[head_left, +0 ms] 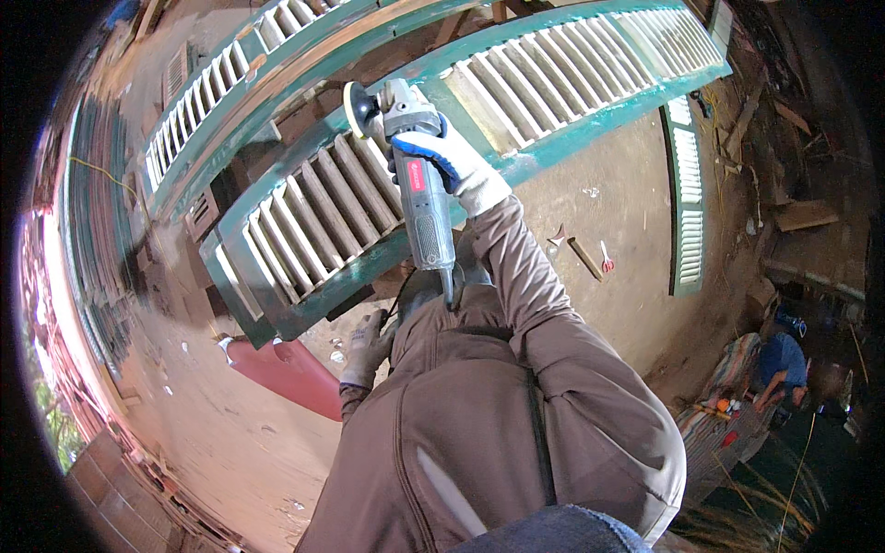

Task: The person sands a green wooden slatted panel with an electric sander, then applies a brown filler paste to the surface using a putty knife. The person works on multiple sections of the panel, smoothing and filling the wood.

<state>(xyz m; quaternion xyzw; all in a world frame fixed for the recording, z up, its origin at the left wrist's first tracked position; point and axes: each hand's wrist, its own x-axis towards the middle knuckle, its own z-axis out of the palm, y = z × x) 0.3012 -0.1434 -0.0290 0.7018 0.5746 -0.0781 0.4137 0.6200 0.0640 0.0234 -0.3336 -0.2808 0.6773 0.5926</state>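
Observation:
My right hand (456, 158), in a white and blue glove, grips a grey angle grinder (429, 226). The grinder is raised with its round pad (359, 109) at the upper left, tilted on edge. Behind and below it, a long green louvred shutter (521, 166) with pale slats runs from lower left to upper right; from this angle I cannot tell whether the pad touches it. My left hand (367, 348), in a greyish glove, is low beside my waist, near a dark red, smooth panel-like object (288, 376). Its fingers are partly in shadow, and any hold is hidden.
Another green louvred shutter (205, 97) lies beyond, at the upper left. A narrower one (687, 198) is on the ground at the right. Red-handled scissors (606, 258) and a wooden strip (585, 259) lie on the brown ground. A person in blue (782, 359) is at far right.

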